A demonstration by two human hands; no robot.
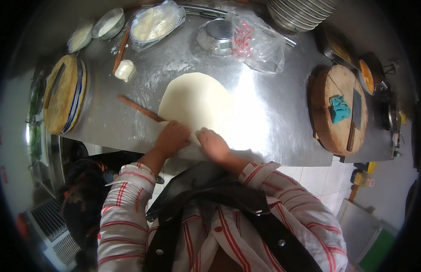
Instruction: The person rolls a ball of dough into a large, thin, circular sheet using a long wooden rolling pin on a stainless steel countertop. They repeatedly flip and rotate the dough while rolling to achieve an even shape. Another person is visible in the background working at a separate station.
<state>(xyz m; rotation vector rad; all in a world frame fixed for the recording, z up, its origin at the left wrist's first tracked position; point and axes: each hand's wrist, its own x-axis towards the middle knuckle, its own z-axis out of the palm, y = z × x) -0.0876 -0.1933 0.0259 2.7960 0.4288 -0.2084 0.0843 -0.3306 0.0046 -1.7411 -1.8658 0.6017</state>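
Taking the dough sheet [194, 97] as clock centre in the head view, I have it spread on the steel table [287, 104]. My left hand [173, 137] sits at 7 o'clock, my right hand [214, 144] at 5 o'clock, both touching the sheet's near edge. My fingers are bent; I cannot tell whether they close around anything. Wooden rod [139, 108]: 9 o'clock, one end hidden near my left hand. Dough lump [124, 70]: 10 o'clock. Scale [219, 30]: 1 o'clock. Chopping block [335, 136]: 3 o'clock.
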